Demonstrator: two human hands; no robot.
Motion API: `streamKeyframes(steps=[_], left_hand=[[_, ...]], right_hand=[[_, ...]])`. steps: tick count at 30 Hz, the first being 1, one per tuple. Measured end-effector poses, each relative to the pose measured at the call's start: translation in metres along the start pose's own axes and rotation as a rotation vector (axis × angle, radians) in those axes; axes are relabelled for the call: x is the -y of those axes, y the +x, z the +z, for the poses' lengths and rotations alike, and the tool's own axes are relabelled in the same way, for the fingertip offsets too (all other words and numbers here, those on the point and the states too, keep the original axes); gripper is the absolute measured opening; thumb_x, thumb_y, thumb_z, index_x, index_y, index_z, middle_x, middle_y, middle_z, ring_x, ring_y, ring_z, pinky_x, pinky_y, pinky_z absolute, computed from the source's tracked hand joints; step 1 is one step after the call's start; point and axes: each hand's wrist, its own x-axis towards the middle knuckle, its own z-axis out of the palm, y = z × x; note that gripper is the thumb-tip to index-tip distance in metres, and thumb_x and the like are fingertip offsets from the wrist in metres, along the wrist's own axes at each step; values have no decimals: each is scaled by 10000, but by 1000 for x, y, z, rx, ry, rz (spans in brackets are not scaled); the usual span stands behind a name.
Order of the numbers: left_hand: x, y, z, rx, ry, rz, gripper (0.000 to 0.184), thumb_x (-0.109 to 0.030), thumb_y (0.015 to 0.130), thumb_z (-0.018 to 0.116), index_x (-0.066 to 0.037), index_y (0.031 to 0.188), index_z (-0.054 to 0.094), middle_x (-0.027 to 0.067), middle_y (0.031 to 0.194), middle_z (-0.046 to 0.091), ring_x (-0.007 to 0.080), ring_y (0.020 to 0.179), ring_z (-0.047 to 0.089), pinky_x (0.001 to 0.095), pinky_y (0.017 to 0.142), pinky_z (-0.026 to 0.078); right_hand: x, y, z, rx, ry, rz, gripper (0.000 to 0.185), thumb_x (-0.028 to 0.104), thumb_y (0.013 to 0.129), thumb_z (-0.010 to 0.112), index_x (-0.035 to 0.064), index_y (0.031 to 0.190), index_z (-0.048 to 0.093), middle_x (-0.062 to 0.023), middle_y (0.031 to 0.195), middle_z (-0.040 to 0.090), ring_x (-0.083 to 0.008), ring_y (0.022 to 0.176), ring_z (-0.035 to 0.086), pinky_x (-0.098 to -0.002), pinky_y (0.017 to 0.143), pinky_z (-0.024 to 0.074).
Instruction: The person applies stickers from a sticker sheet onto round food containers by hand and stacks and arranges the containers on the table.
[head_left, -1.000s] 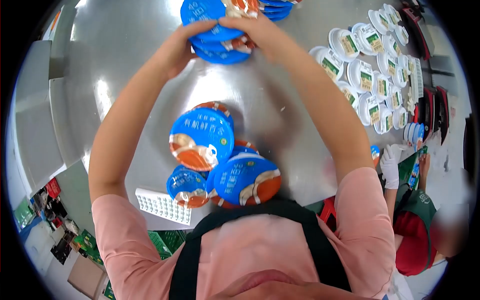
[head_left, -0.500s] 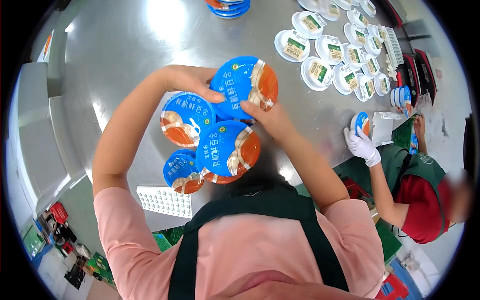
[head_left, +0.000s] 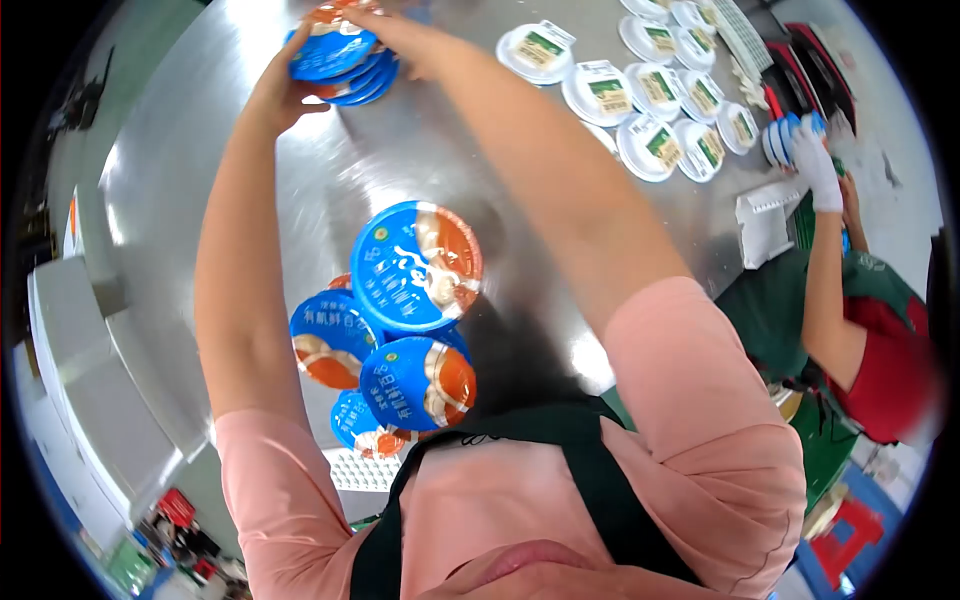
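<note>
At the far end of the steel table, a stack of sealed tubs with blue and orange lids (head_left: 345, 65) sits between my two hands. My left hand (head_left: 283, 90) curls around the stack's left side. Over its top and right edge lie the fingers of my right hand (head_left: 395, 35). Closer to my body stand more stacks of the same tubs: a tall one topped by a large-looking tub (head_left: 400, 270), a tub at the left (head_left: 330, 340), one in front (head_left: 415, 385), and a lower one (head_left: 360, 425) partly covered by it.
White round containers with green and cream labels (head_left: 655, 90) cover the table's right side. A co-worker's gloved hand (head_left: 818, 170) is at stacked tubs (head_left: 780, 140) on the right. A sheet of small labels (head_left: 360, 470) lies at the near edge, beside a white box (head_left: 765, 220).
Both hands have left the near stacks and reached forward to the far stack. The tub they gripped now tops the tall near stack. The co-worker's gloved hand has moved to the stacked tubs.
</note>
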Motion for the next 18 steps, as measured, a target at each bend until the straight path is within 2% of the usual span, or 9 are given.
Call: streamKeyframes(steps=[2, 6, 8, 10, 12, 14, 16, 17, 18], left_hand=[[0, -9, 0, 43, 18, -4, 690, -513, 837, 640, -80, 1348, 474, 134, 1233, 608, 290, 1112, 605, 488, 987, 420], [21, -50, 17, 198, 84, -87, 664, -435, 857, 646, -53, 1364, 455, 130, 1271, 600, 264, 1143, 606, 482, 999, 432], [31, -87, 36, 319, 134, -121, 712, -398, 842, 687, -39, 1396, 422, 129, 1312, 572, 255, 1186, 578, 461, 1029, 438], [44, -107, 52, 419, 274, -162, 757, -409, 821, 717, -28, 1404, 419, 124, 1320, 569, 236, 1194, 569, 424, 1048, 429], [43, -124, 73, 512, 321, -172, 767, -434, 809, 721, -29, 1394, 436, 135, 1300, 578, 233, 1152, 591, 392, 1010, 458], [49, -123, 90, 685, 410, -189, 818, -507, 764, 743, -31, 1373, 474, 154, 1283, 583, 236, 1093, 619, 348, 968, 492], [64, -109, 100, 708, 475, -232, 930, -589, 692, 774, -34, 1377, 478, 184, 1299, 564, 255, 1088, 621, 336, 925, 521], [63, -116, 106, 692, 488, -186, 887, -603, 701, 766, -37, 1338, 520, 162, 1237, 613, 261, 1022, 651, 314, 893, 536], [45, -136, 112, 783, 452, -262, 802, -580, 801, 696, -37, 1359, 504, 139, 1289, 597, 226, 1146, 598, 311, 986, 485]], right_hand=[[14, -29, -6, 154, -107, 51, 1036, 753, 751, 588, 205, 1540, 202, -169, 1583, 203, -367, 1467, 141, -642, 1110, 183], [-6, -75, -18, 100, -109, 142, 983, 697, 758, 618, 184, 1516, 259, -165, 1533, 320, -363, 1429, 256, -620, 1098, 233], [-6, -138, -23, 124, -14, 111, 904, 630, 783, 637, 153, 1484, 323, -135, 1448, 435, -336, 1346, 390, -576, 1051, 335], [-30, -172, -34, 12, -24, 184, 819, 578, 811, 646, 130, 1446, 387, -98, 1350, 522, -271, 1250, 483, -521, 975, 423], [-45, -207, -40, -111, 34, 130, 730, 533, 831, 651, 138, 1407, 443, -66, 1285, 562, -229, 1187, 525, -489, 916, 466], [-54, -231, -50, -173, 71, 195, 716, 538, 826, 651, 153, 1396, 452, -45, 1275, 561, -204, 1169, 521, -485, 919, 446], [-57, -251, -54, -199, 83, 211, 707, 538, 831, 644, 168, 1400, 445, -36, 1287, 550, -203, 1180, 505, -497, 933, 422], [-58, -261, -55, -262, 98, 217, 699, 538, 835, 638, 183, 1403, 438, -28, 1299, 538, -203, 1191, 490, -509, 947, 399], [-60, -268, -55, -233, 94, 221, 699, 538, 835, 638, 183, 1403, 438, -28, 1299, 538, -203, 1191, 490, -509, 947, 399]])
